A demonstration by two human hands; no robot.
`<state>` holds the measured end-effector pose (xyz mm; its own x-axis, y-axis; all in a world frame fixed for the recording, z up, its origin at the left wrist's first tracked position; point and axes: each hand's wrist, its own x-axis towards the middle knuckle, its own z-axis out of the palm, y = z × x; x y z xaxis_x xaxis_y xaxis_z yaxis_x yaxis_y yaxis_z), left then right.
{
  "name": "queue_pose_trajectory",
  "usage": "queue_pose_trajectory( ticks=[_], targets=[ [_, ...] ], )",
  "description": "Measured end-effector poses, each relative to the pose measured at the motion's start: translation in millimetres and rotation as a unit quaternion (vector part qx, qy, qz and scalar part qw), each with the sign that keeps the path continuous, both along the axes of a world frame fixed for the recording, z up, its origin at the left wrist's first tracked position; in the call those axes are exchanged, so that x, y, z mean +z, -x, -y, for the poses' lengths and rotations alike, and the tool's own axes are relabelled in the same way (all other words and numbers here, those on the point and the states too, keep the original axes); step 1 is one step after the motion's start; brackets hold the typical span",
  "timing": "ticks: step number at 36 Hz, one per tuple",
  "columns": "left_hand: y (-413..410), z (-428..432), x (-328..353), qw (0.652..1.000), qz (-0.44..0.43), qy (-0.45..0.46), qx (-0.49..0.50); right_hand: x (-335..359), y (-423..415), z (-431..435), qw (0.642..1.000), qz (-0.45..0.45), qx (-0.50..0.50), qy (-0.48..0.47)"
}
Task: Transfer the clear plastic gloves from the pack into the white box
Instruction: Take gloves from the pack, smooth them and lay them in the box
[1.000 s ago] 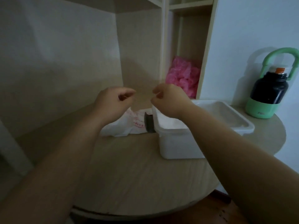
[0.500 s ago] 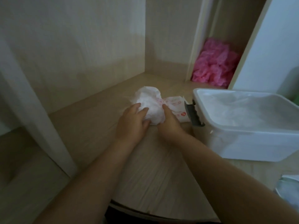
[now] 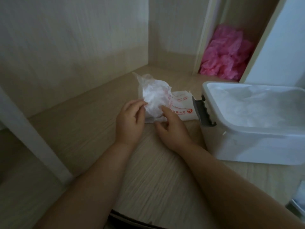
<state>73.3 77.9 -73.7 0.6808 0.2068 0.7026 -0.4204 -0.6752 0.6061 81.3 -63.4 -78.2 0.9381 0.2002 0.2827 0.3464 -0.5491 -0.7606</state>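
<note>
Head view, dim light.

Task item: wad of clear plastic gloves [image 3: 154, 96], crumpled, heaped on the left end of the pack [image 3: 182, 109]. The pack is a flat white sachet with red print. It lies on the wooden table [image 3: 156, 171], long axis running left to right, its right end just beside the grey latch [image 3: 203, 113] of the white box [image 3: 247, 146].

Left hand [image 3: 130, 119]: fingers curled, tips pinching film at the wad's left edge.
Right hand [image 3: 172, 129]: index finger laid straight against the wad's lower right. The other fingers are curled at its near edge; whether they grip anything cannot be told.

Key relation: the wad sits directly beyond both sets of fingertips, between the two hands. The box lies to the right, open-topped, with clear film already inside. The right hand is nearer the box.

Judgement: the transfer means lifting the wad rightward over the latch and near rim, which stand in the direct path. The pack may drag along with it.

Other: pink plastic heap [image 3: 226, 53] in the shelf compartment behind, well apart.
</note>
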Motion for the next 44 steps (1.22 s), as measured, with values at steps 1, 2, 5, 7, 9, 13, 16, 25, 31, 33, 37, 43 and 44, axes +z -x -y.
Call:
queue_pose_trajectory(
  ticks=[1,2,5,7,9,13,16,25,31,33,37,43,44],
  targets=[
    [0.6,0.9,1.0,1.000,-0.014,0.015,-0.008,-1.6,-0.7,0.4,1.000,0.014,0.009,0.014],
    [0.9,1.6,0.8,0.999,-0.027,0.020,-0.016,-2.5,-0.8,0.4,0.999,0.023,0.013,0.032],
    [0.7,3.6,-2.8,0.999,-0.033,-0.012,-0.005,-4.0,-1.1,-0.3,0.997,0.031,0.018,0.075],
    [2.3,5.4,-3.6,0.999,-0.032,0.005,0.008,-5.1,-1.0,-1.5,0.996,0.029,0.022,0.079],
    [4.2,6.6,-1.6,0.998,-0.050,0.033,0.003,-5.3,-2.3,-2.4,0.997,0.027,0.019,0.069],
    [4.6,4.1,2.5,0.994,-0.071,0.078,-0.014,0.7,-1.1,-2.2,1.000,0.002,0.013,0.028],
    [5.5,5.6,7.4,0.980,-0.097,0.171,-0.015,7.8,1.9,-1.4,1.000,-0.016,0.016,-0.002],
    [5.0,-3.2,27.3,0.941,-0.064,0.323,0.072,26.4,4.1,-3.9,0.996,-0.079,-0.031,-0.004],
    [6.9,-16.9,59.7,0.946,0.052,0.291,0.131,48.1,18.8,-12.1,0.994,-0.100,-0.004,-0.051],
    [11.5,-17.2,71.4,0.967,0.063,0.229,0.094,59.1,29.8,-16.4,0.995,-0.067,0.041,-0.065],
    [22.9,-14.8,94.6,0.990,0.067,0.126,0.010,92.3,45.4,-21.0,0.991,0.021,0.070,-0.116],
    [34.5,3.8,123.4,0.994,0.107,0.014,-0.023,148.5,44.4,4.6,0.984,0.073,0.051,-0.157],
    [36.1,10.0,126.9,0.993,0.113,0.007,-0.019,153.4,41.8,11.5,0.983,0.066,0.047,-0.165]
  ],
)
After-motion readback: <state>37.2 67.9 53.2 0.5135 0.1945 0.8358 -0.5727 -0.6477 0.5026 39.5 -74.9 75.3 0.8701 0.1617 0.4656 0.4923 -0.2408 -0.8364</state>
